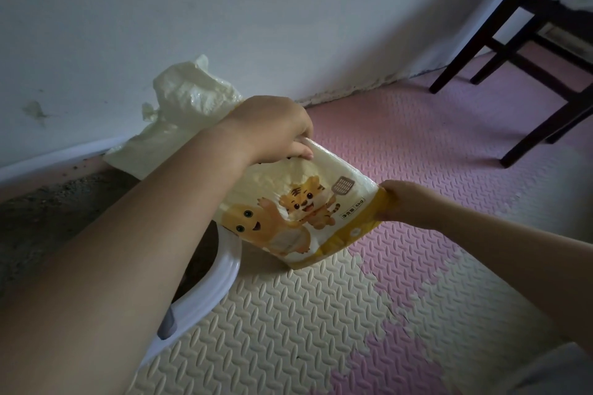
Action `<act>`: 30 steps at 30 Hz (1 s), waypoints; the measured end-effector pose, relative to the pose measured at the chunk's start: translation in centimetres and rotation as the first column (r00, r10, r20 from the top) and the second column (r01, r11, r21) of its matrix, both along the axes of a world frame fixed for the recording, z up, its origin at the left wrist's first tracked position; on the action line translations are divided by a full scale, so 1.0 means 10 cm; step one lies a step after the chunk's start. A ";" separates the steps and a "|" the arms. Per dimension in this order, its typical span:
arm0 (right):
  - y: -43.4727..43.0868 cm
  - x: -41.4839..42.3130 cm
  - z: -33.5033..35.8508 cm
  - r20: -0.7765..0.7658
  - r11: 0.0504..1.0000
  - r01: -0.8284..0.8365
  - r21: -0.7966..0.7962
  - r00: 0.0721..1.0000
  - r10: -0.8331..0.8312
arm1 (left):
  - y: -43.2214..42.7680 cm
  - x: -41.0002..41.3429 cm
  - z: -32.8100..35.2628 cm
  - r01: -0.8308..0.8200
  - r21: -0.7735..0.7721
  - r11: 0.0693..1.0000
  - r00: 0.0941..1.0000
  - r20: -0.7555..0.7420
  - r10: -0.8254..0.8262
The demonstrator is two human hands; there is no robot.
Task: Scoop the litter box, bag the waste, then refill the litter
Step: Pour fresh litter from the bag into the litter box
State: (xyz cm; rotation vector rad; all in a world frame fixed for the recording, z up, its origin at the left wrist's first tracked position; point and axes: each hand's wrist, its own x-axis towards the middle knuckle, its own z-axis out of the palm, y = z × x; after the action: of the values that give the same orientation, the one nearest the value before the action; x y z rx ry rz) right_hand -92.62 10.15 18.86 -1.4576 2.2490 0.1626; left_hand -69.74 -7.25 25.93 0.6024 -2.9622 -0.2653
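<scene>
A yellow and white litter bag [305, 208] printed with cartoon animals is tipped on its side above the white litter box rim [221, 279]. My left hand [272, 128] grips the bag's far corner from above. Its near bottom corner is pinched by my right hand [407, 202]. My left forearm hides most of the litter box. A crumpled pale plastic bag [179, 119] leans against the wall behind the litter bag.
The floor is pink and cream foam matting [417, 144]. Dark scattered litter covers the floor at the left [41, 215] along the white wall. A dark wooden chair [526, 42] stands at the back right with white plastic on it.
</scene>
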 end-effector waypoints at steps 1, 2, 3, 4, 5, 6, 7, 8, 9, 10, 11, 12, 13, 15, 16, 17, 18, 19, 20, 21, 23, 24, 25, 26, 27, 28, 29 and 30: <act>-0.01 -0.02 -0.01 -0.019 1.000 0.010 0.021 1.000 -0.010 | -0.01 0.00 0.00 -0.006 0.001 1.000 1.000 0.004 0.006; -0.01 -0.04 -0.03 -0.040 0.999 0.015 0.033 0.999 -0.014 | -0.02 0.01 -0.01 -0.012 0.004 1.000 1.000 0.004 0.012; -0.01 -0.07 -0.04 -0.046 0.999 0.028 0.021 0.999 -0.027 | -0.04 0.02 -0.02 -0.018 0.008 1.000 1.000 0.003 0.018; -0.01 -0.08 -0.05 -0.029 0.998 0.057 -0.019 0.998 -0.058 | -0.05 0.04 -0.03 -0.025 0.015 1.000 1.000 0.001 0.025; -0.02 -0.08 -0.04 0.008 0.992 0.100 -0.072 0.995 -0.099 | -0.07 0.07 -0.03 -0.035 0.021 0.999 0.999 0.001 0.035; -0.03 -0.07 -0.02 0.050 0.982 0.140 -0.130 0.990 -0.134 | -0.09 0.11 -0.04 -0.049 0.026 0.998 0.999 -0.001 0.049; -0.04 -0.04 0.00 0.078 0.970 0.166 -0.179 0.985 -0.154 | -0.12 0.15 -0.05 -0.069 0.035 0.997 0.998 -0.002 0.069; -0.06 -0.01 0.02 0.084 0.961 0.177 -0.213 0.983 -0.163 | -0.15 0.19 -0.07 -0.092 0.049 0.995 0.996 -0.004 0.092; -0.07 0.02 0.03 0.084 0.955 0.184 -0.233 0.982 -0.169 | -0.17 0.24 -0.09 -0.115 0.069 0.991 0.993 -0.011 0.116; -0.08 0.05 0.03 0.080 0.952 0.185 -0.244 0.982 -0.170 | -0.19 0.28 -0.12 -0.139 0.092 0.986 0.990 -0.022 0.141; -0.09 0.08 0.04 0.075 0.950 0.184 -0.253 0.983 -0.170 | -0.20 0.32 -0.15 -0.158 0.113 0.981 0.986 -0.038 0.163; -0.10 0.12 0.05 0.068 0.947 0.180 -0.267 0.983 -0.168 | -0.20 0.35 -0.17 -0.175 0.129 0.976 0.981 -0.057 0.183; -0.12 0.16 0.07 0.062 0.941 0.177 -0.287 0.984 -0.166 | -0.20 0.38 -0.19 -0.188 0.138 0.972 0.977 -0.074 0.199; -0.15 0.24 0.12 0.063 0.919 0.174 -0.354 0.985 -0.162 | -0.19 0.43 -0.21 -0.205 0.147 0.968 0.971 -0.098 0.220; -0.17 0.28 0.15 0.076 0.901 0.176 -0.396 0.984 -0.159 | -0.17 0.45 -0.20 -0.209 0.150 0.966 0.968 -0.106 0.226; -0.19 0.33 0.19 0.095 0.880 0.183 -0.439 0.983 -0.158 | -0.16 0.46 -0.19 -0.211 0.159 0.964 0.967 -0.112 0.230; -0.21 0.37 0.22 0.121 0.854 0.197 -0.481 0.980 -0.158 | -0.14 0.47 -0.19 -0.212 0.171 0.962 0.965 -0.117 0.234; -0.24 0.41 0.25 0.150 0.826 0.213 -0.522 0.976 -0.158 | -0.13 0.47 -0.18 -0.214 0.184 0.959 0.964 -0.122 0.238; -0.26 0.44 0.27 0.173 0.799 0.222 -0.558 0.973 -0.150 | -0.11 0.47 -0.19 -0.219 0.196 0.956 0.961 -0.126 0.246; -0.29 0.47 0.29 0.192 0.776 0.226 -0.589 0.972 -0.137 | -0.09 0.47 -0.20 -0.228 0.204 0.952 0.957 -0.131 0.257; -0.33 0.52 0.33 0.234 0.730 0.246 -0.637 0.965 -0.120 | -0.07 0.47 -0.23 -0.257 0.218 0.942 0.944 -0.151 0.292; -0.35 0.54 0.35 0.264 0.703 0.269 -0.658 0.957 -0.119 | -0.06 0.47 -0.23 -0.272 0.224 0.936 0.935 -0.167 0.312; -0.38 0.57 0.37 0.294 0.673 0.295 -0.678 0.948 -0.120 | -0.07 0.48 -0.21 -0.288 0.228 0.930 0.925 -0.186 0.332; -0.40 0.59 0.40 0.316 0.643 0.318 -0.697 0.941 -0.123 | -0.07 0.49 -0.18 -0.300 0.233 0.925 0.915 -0.205 0.349; -0.43 0.61 0.42 0.328 0.614 0.335 -0.715 0.936 -0.129 | -0.07 0.50 -0.15 -0.310 0.239 0.920 0.905 -0.222 0.362; -0.46 0.64 0.45 0.335 0.585 0.347 -0.733 0.933 -0.133 | -0.06 0.51 -0.11 -0.317 0.245 0.916 0.897 -0.235 0.374; -0.49 0.66 0.48 0.342 0.556 0.356 -0.751 0.930 -0.135 | -0.06 0.51 -0.08 -0.327 0.249 0.912 0.890 -0.245 0.385; -0.52 0.69 0.51 0.350 0.527 0.365 -0.767 0.927 -0.133 | -0.05 0.52 -0.06 -0.338 0.245 0.909 0.883 -0.252 0.396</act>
State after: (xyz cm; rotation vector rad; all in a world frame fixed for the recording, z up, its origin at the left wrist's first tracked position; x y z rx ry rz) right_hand -85.72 4.94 23.96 -1.3683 2.3623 -1.2911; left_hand -64.57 -7.79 25.37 1.0340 -2.4862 -0.5572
